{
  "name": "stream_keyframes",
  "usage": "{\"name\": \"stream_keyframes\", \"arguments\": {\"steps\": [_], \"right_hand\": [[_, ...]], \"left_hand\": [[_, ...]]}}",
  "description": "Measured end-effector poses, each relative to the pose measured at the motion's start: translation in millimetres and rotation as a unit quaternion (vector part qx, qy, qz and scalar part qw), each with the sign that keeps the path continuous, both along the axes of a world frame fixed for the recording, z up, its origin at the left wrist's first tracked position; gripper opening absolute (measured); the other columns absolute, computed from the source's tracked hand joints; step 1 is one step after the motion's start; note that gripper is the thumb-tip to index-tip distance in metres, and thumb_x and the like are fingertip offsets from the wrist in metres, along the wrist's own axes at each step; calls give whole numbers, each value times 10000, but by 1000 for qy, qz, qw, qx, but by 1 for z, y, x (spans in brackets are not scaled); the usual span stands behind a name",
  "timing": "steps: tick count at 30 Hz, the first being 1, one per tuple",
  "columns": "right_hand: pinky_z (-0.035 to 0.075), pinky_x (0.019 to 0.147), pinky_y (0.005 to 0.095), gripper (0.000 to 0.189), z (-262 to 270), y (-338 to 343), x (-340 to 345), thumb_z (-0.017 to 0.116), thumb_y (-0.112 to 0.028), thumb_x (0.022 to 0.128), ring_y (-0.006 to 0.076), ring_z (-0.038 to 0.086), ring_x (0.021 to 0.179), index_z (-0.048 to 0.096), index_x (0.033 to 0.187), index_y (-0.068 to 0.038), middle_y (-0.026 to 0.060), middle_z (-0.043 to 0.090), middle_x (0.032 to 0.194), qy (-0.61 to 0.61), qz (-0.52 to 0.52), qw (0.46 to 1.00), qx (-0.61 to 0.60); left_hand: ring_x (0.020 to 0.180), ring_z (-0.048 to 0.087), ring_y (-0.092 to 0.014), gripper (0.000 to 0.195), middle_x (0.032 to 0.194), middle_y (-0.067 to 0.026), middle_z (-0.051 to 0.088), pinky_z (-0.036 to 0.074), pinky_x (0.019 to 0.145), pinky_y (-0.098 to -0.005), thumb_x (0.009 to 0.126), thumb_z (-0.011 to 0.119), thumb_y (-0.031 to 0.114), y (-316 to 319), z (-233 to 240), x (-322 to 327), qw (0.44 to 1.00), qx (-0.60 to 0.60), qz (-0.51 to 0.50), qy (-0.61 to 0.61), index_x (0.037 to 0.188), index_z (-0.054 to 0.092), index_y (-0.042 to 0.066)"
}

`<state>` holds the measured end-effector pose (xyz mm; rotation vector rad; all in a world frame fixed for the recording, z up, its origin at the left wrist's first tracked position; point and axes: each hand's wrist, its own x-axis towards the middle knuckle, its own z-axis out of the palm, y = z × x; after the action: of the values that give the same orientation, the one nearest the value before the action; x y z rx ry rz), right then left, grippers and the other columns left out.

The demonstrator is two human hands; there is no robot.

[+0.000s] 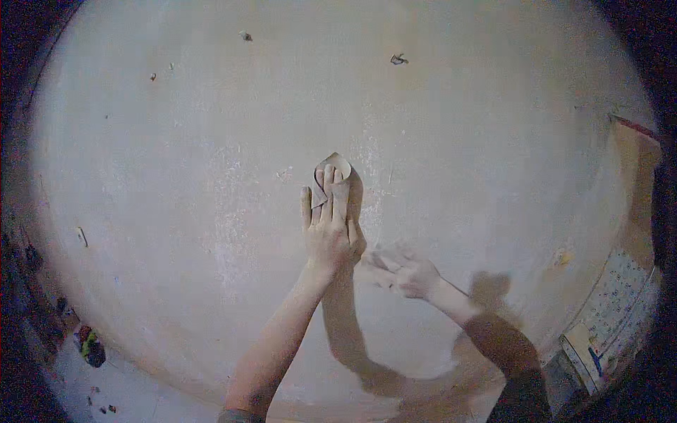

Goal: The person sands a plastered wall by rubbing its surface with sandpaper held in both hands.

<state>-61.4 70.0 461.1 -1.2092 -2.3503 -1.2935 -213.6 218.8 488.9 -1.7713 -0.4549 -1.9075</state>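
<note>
My left hand (329,232) lies flat against a pale wall (275,121), its arm rising from the bottom of the view. A curled sheet that looks like sandpaper (334,159) wraps around its middle fingers, with one corner folded over them. The outer finger at the left stays outside the sheet. Lower and to the right, my right hand (410,275) is blurred by motion, with fingers spread toward the left. Nothing shows in it. White scuffed patches (230,211) mark the wall on both sides of the sheet.
Wall plugs or holes (399,59) dot the upper wall. At the right edge are a brown panel (637,195), a patterned cloth or sheet (613,296) and a blue item (596,360) on a pale board. Dark and green clutter (92,346) lies at lower left.
</note>
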Motion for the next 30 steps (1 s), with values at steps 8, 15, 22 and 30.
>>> {"name": "stream_keyframes", "arguments": {"steps": [8,15,22,30], "right_hand": [[391,1049,453,519,182,28,63,585,-50,819,403,493,1220,480,1327,-17,233,504,1347,270,-228,889,291],[354,1070,455,442,7,23,9,515,-217,918,300,508,1220,517,1327,-52,165,543,1304,137,-131,977,101],[357,1061,447,514,67,-14,14,484,-251,937,322,458,1279,421,1408,-54,198,468,1387,84,-136,986,46],[375,1023,490,512,146,32,19,492,-246,944,390,493,1217,422,1387,0,259,497,1324,295,-195,900,254]], "left_hand": [[1039,620,-407,727,1086,-274,638,177,1151,-588,789,508,144,8,-3,3,1000,-14,-6,15,1461,301,-41],[1349,388,-415,717,1468,-267,370,139,1167,-553,804,508,135,3,-3,-1,992,-97,-43,62,1467,294,-33],[1017,622,-415,734,1045,-279,634,177,1160,-561,782,541,151,1,2,0,998,-45,-10,32,1451,315,-46],[1066,595,-437,755,1060,-318,611,158,1165,-565,754,533,147,9,-9,3,994,-84,-55,46,1450,315,-47]]}}
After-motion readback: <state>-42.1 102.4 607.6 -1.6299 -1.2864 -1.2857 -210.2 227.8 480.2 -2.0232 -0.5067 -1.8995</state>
